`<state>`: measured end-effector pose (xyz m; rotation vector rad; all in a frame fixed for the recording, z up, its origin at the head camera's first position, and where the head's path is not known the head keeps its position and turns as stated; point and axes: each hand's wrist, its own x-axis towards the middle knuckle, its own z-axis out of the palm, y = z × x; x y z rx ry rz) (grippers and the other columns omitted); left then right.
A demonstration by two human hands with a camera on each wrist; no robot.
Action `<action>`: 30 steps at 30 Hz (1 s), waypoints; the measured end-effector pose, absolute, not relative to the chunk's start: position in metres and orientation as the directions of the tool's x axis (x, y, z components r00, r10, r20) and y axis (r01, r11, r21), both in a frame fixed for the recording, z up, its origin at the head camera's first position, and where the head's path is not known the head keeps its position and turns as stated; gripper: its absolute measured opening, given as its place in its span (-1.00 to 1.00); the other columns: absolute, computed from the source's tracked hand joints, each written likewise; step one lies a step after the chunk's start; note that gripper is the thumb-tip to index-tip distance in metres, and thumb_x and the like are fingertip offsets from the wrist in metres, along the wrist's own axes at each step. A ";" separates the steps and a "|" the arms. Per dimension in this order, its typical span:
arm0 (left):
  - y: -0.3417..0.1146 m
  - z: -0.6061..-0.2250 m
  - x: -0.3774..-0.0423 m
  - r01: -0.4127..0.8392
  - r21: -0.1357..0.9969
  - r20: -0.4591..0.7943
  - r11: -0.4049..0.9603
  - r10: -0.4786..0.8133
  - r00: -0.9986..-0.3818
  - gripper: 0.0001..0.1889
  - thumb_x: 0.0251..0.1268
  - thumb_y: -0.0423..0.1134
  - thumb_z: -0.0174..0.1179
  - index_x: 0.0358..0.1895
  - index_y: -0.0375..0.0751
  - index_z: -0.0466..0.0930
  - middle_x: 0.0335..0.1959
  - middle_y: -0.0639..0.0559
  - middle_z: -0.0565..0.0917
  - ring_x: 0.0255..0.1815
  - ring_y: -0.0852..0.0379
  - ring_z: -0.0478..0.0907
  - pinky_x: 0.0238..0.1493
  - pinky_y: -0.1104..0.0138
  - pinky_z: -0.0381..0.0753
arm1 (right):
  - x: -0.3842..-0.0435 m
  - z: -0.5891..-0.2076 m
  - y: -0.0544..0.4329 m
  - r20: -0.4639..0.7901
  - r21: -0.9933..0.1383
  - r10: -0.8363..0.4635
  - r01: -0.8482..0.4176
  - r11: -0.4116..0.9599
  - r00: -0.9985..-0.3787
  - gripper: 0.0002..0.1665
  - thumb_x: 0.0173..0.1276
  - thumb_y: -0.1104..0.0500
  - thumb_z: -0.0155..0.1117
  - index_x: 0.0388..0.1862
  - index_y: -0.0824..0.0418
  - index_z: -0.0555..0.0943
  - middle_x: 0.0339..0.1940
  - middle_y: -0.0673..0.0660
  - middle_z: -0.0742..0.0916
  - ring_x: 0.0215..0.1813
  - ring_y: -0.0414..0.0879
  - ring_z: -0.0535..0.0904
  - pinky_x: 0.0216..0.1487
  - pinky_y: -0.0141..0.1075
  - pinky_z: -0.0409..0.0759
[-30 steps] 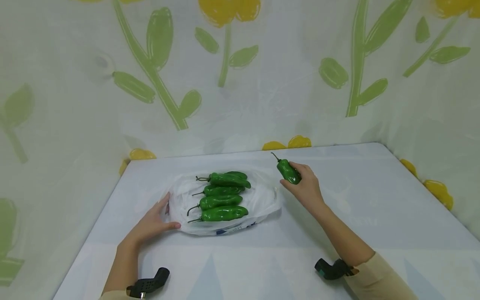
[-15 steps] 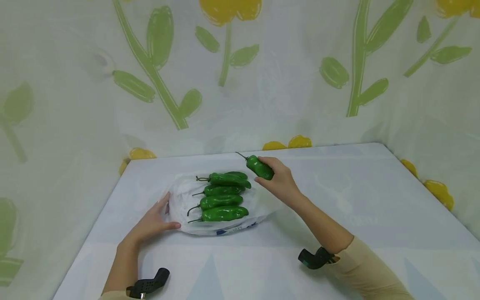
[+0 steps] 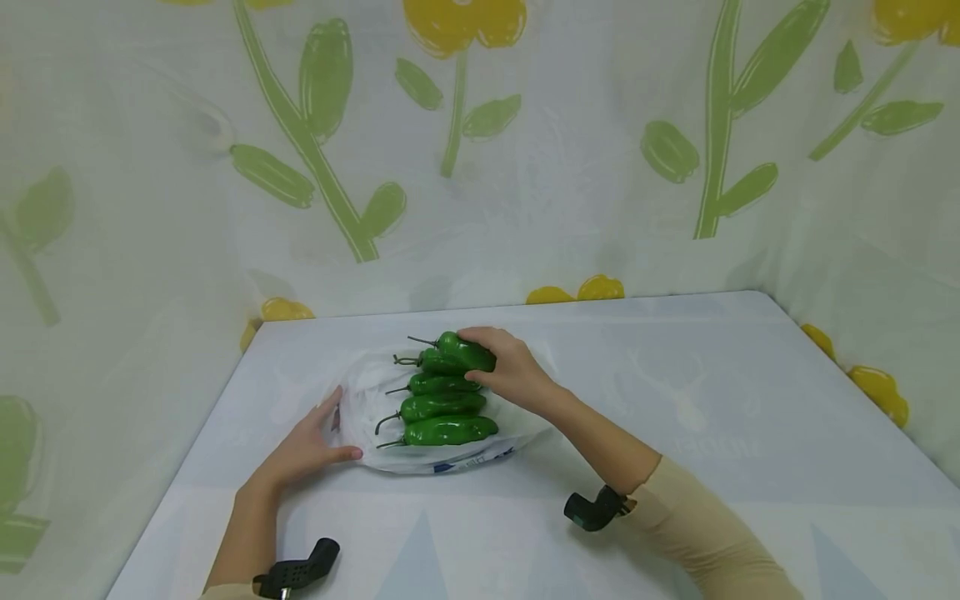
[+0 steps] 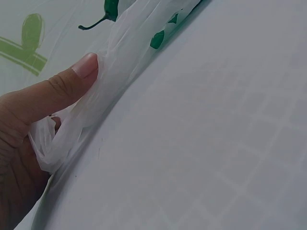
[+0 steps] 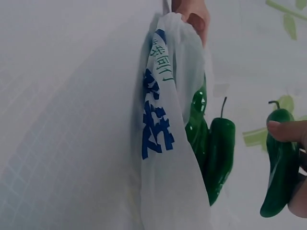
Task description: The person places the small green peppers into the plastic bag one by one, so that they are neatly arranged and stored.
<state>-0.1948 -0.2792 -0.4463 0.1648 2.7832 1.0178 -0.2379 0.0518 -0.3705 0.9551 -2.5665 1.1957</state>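
My right hand [image 3: 513,373] grips a glossy green pepper [image 3: 468,352] with its thin stem pointing left, over the back of a row of similar peppers. Several green peppers [image 3: 447,431] lie side by side on a white plastic bag [image 3: 480,457], stems to the left. My left hand [image 3: 303,442] holds the bag's left edge, thumb in front and fingers behind. In the left wrist view its thumb [image 4: 62,88] lies along the bunched plastic. In the right wrist view the held pepper [image 5: 280,163] appears apart from the bag, between thumb and fingers.
The bag rests on a white table [image 3: 720,417] with faint printed patterns. Behind the table hangs a pale sheet [image 3: 570,167] with painted green stems and yellow flowers. A black wrist camera [image 3: 596,508] sits on my right forearm, another black wrist camera [image 3: 300,571] on the left.
My right hand has carried the pepper leftward, from the right of the bag to over the rear peppers, and lowered it. My left hand has stayed at the bag's edge.
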 end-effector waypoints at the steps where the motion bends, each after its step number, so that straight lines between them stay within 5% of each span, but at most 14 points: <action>1: -0.279 -0.446 -0.195 0.045 0.649 -0.124 0.760 0.164 -0.979 0.23 -0.14 0.15 0.44 0.50 -0.27 -0.18 0.49 -0.38 -0.08 0.46 -0.41 -0.15 0.34 -0.28 -0.03 | -0.239 -0.372 0.050 0.378 -0.636 -0.499 -0.610 0.473 -0.780 -0.33 0.13 0.34 0.39 0.26 0.26 0.44 0.26 0.18 0.54 0.30 0.06 0.42 0.24 -0.17 0.47; 14: -0.279 -0.446 -0.194 0.042 0.649 -0.125 0.759 0.161 -0.979 0.23 -0.15 0.16 0.44 0.50 -0.27 -0.18 0.49 -0.38 -0.08 0.46 -0.41 -0.15 0.34 -0.27 -0.03 | -0.251 -0.394 0.030 0.335 -0.553 -0.648 -0.700 0.452 -0.684 -0.30 0.10 0.36 0.41 0.26 0.24 0.46 0.25 0.16 0.57 0.29 0.04 0.45 0.26 -0.25 0.45; 30: -0.280 -0.447 -0.194 0.057 0.662 -0.111 0.747 0.174 -0.979 0.22 -0.13 0.14 0.44 0.51 -0.26 -0.18 0.49 -0.37 -0.07 0.46 -0.39 -0.11 0.34 -0.27 -0.05 | -0.251 -0.406 0.021 0.243 -0.529 -0.665 -0.671 0.519 -0.706 -0.34 0.14 0.37 0.37 0.27 0.21 0.47 0.27 0.08 0.56 0.26 0.03 0.40 0.20 -0.20 0.50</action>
